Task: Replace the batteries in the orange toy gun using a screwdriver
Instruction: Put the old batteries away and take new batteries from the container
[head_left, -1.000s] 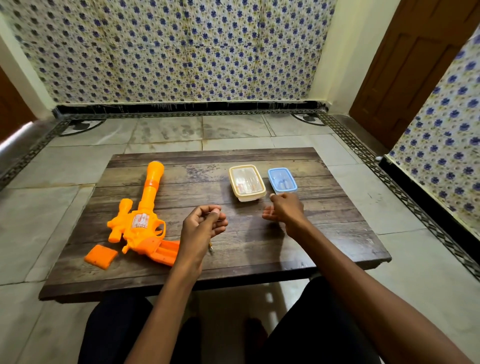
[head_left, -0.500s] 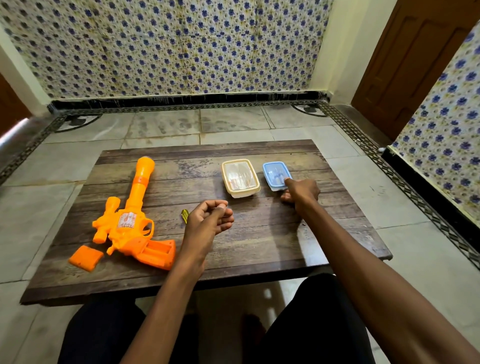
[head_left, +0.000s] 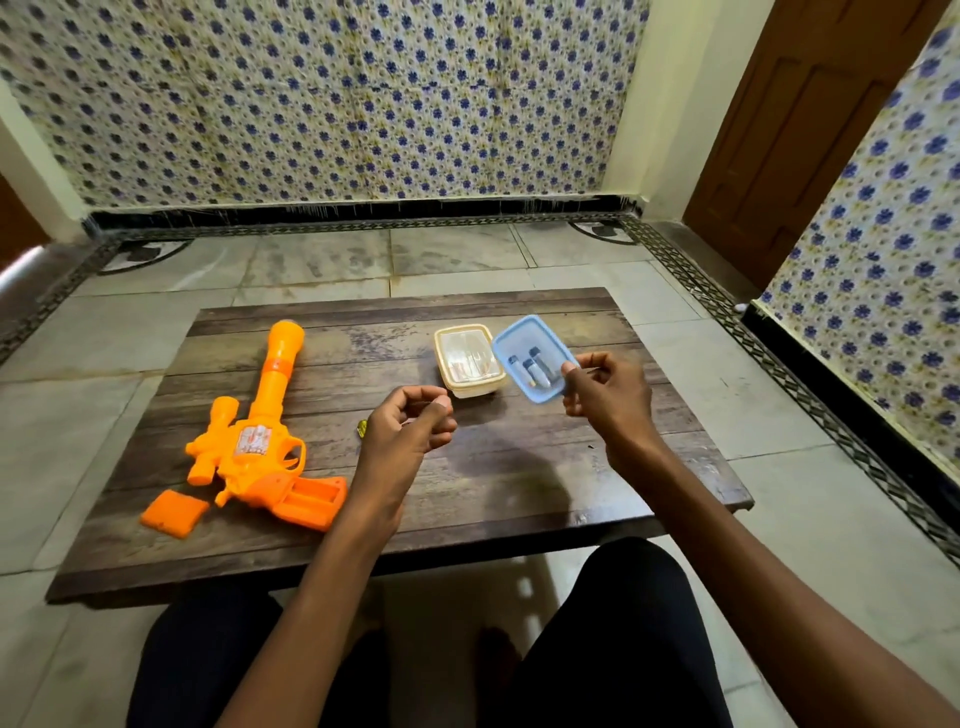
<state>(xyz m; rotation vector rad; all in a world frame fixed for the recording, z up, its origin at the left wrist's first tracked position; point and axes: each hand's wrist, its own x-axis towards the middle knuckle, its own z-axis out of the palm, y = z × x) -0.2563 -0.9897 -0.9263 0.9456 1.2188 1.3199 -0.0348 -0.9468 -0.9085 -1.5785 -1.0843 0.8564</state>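
The orange toy gun (head_left: 260, 447) lies on the left of the wooden table (head_left: 519, 483), its battery compartment (head_left: 311, 496) open. Its loose orange cover (head_left: 174, 514) lies beside the grip. My right hand (head_left: 608, 400) grips the blue container (head_left: 522, 343) by its near edge and holds it tilted above the table; small batteries (head_left: 532, 369) lie inside it. My left hand (head_left: 410, 426) hovers mid-table with fingers curled, thumb and forefinger pinching what looks like a small screw. A yellow screwdriver end (head_left: 361, 427) peeks out from behind that hand.
A cream lidded container (head_left: 467, 358) stands on the table just left of the blue one. My legs (head_left: 613, 623) are under the table's near edge. Tiled floor surrounds the low table, with patterned walls and a brown door (head_left: 789, 130) at the right.
My right hand reached the blue container, took hold of it and lifted it off the table, tilted toward me. My left hand stayed curled over the middle of the table.
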